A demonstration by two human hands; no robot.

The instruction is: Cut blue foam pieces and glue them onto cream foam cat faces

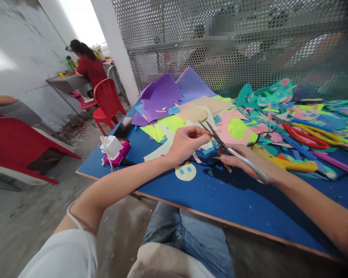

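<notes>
My right hand (246, 162) grips a pair of scissors (222, 143) with pale grey handles; their blades are parted and point up and to the left. Close beside the blades, my left hand (188, 143) is closed in a pinch, thumb and fingertips together. Whatever is between those fingertips is too small to make out. Below the hands, a round cream cutout (185, 172) with two blue pieces and small tan bits at its top lies flat on the blue table (220, 204). Cream and lime sheets (169, 127) lie behind my left hand.
Purple foam sheets (162, 92) are piled at the back against a perforated metal screen (174, 34). Coloured scraps, a yellow glue gun (295, 165) and red-handled scissors (304, 137) crowd the right. A white plug (111, 146) sits at left. Another person (89, 67) sits beyond.
</notes>
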